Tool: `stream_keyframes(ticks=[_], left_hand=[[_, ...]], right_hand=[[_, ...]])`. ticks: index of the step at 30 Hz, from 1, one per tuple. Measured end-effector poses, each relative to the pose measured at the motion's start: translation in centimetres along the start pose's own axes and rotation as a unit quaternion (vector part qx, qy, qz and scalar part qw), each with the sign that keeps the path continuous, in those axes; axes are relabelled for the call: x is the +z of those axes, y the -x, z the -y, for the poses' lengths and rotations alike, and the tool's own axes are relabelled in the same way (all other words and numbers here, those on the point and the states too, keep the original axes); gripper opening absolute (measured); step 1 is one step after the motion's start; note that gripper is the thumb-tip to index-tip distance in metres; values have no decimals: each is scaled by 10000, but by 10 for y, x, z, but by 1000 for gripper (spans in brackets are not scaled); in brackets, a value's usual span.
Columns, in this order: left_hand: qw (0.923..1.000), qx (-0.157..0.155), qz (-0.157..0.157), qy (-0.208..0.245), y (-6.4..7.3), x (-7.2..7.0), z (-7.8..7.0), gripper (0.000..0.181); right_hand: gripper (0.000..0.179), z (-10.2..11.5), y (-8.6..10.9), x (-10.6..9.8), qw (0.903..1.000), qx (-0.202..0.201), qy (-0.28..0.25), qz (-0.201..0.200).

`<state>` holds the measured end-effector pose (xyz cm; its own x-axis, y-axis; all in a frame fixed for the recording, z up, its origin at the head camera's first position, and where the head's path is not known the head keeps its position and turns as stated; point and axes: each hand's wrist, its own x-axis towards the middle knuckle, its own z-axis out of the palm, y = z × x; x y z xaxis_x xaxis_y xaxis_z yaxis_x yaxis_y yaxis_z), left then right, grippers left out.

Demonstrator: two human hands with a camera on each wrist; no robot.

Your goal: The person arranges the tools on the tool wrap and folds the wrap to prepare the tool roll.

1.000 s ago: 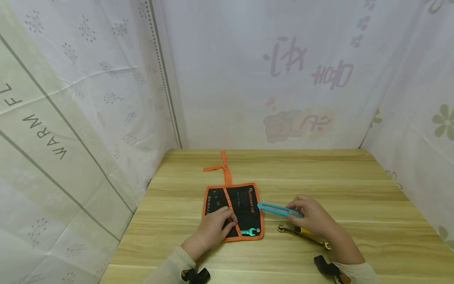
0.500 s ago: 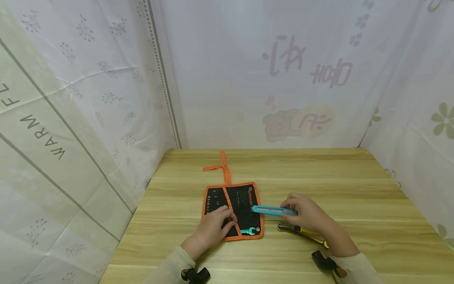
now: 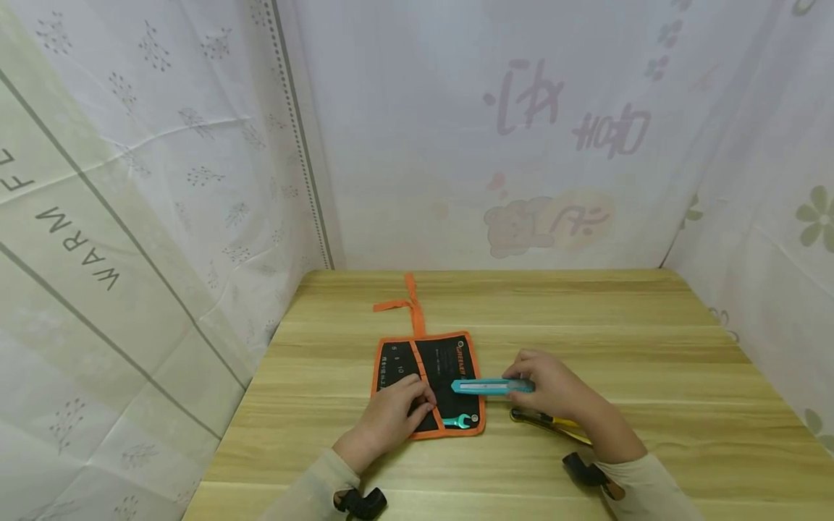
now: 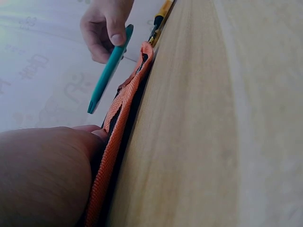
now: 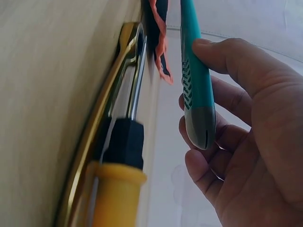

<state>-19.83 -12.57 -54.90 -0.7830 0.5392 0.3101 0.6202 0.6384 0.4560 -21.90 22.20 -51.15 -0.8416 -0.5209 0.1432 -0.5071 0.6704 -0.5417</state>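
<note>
A black tool pouch [image 3: 446,365] with orange trim lies on the table, with a teal open-end wrench [image 3: 460,421] showing from its slanted pocket. My left hand [image 3: 389,416] rests over the lower left of the pouch, its thumb and fingers pinching the orange pocket edge. Above the pouch's right side, my right hand [image 3: 554,391] holds a teal utility knife [image 3: 478,387] between thumb and fingers, its front end pointing left. In the left wrist view the knife [image 4: 108,73] is held tilted, apart from the pouch. The grip end of the knife [image 5: 201,123] shows in the right wrist view.
A gold wrench [image 5: 124,47] and a yellow-handled screwdriver [image 5: 118,189] lie side by side, partly under my right forearm in the head view. An orange tie strap [image 3: 417,318] stretches from the pouch toward the back. Printed cloth [image 3: 404,145] hangs behind the wooden table [image 3: 586,311].
My right hand has moved left with the utility knife, so its front end now lies over the pouch's right side. The left hand has stayed in place on the pouch.
</note>
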Motion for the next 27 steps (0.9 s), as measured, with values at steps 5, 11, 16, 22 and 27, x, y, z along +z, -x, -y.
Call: stream_keyframes(ticks=[5,11,16,22,27], left_hand=[[10000,-35,-11,-47,0,1,1,9],[10000,-67,10,-36,-1,1,0,8],[10000,-43,2,-7,-1,0,0,7],[10000,-46,47,-10,-1,1,1,8],[9999,85,37,-44,0,1,-1,9]], right_hand=[[21,8,-4,5,10000,-61,-48,5],[20,12,-7,11,9999,-123,-90,-19],[20,13,-9,13,9998,-189,-80,-8],[20,16,-12,17,9997,-232,-91,35],[20,19,-13,20,9997,-202,-57,131]])
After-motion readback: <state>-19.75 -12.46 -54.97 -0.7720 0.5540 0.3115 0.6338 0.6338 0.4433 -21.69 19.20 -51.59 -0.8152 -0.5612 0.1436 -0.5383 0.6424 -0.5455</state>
